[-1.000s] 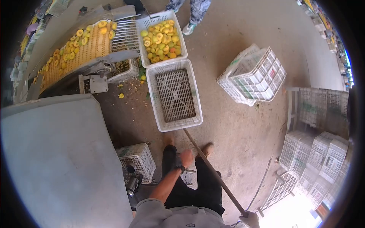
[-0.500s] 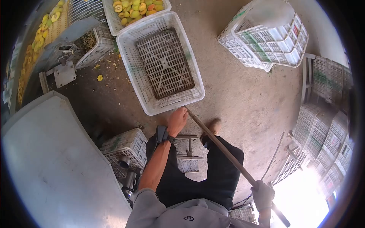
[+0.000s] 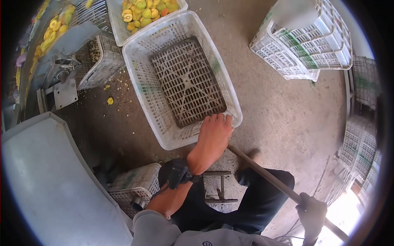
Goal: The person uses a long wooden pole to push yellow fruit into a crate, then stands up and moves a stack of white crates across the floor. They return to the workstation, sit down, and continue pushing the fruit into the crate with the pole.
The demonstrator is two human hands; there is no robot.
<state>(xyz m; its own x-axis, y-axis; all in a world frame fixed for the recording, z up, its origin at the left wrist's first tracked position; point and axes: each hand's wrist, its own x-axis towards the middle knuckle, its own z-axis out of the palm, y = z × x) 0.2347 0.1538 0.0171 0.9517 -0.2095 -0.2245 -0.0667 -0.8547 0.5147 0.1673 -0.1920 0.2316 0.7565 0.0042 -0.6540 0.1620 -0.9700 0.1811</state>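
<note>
Empty crate point(image 3: 180, 78) sitting on the floor, frame centre | left hand point(image 3: 213, 137) gripping its near rim | right hand point(image 3: 312, 212), gloved, clenching a long pole point(image 3: 266, 178) at lower right | risk: 1-handed pull is tipping or snagging the crate against the fruit crate point(image 3: 141, 12) touching it above | writing: none readable

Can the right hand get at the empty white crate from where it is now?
Probably not: the right hand is gripping the long pole well back from the empty crate, whose near rim the left hand already holds.
</note>
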